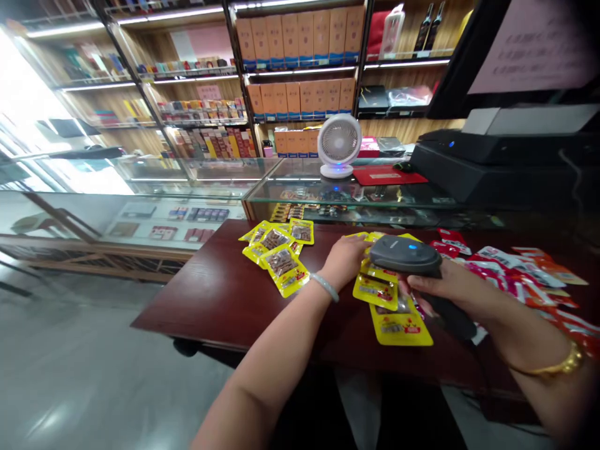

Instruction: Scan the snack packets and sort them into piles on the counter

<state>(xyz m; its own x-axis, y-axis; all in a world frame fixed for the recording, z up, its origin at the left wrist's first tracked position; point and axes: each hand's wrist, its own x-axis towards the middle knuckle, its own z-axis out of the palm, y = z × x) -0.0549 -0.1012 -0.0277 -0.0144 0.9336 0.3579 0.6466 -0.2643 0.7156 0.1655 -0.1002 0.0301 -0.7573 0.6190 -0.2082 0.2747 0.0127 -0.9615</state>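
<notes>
My right hand (445,284) is wrapped round the grip of a dark grey handheld barcode scanner (405,253) with a lit blue light. Its head hangs over a group of yellow snack packets (375,290). At the left side of that group, my left hand (345,257) is closed on the edge of a yellow packet; the scanner partly hides the fingertips and the packet. Further left on the dark red table lies another loose pile of yellow snack packets (281,262) with clear windows showing brown food.
Red, pink and orange packets (529,275) are heaped on the table's right side. Behind the table (206,294) stands a glass display counter (262,187) bearing a white fan (339,144) and a red mat (389,175). A black machine (497,165) and a monitor (529,50) stand at right.
</notes>
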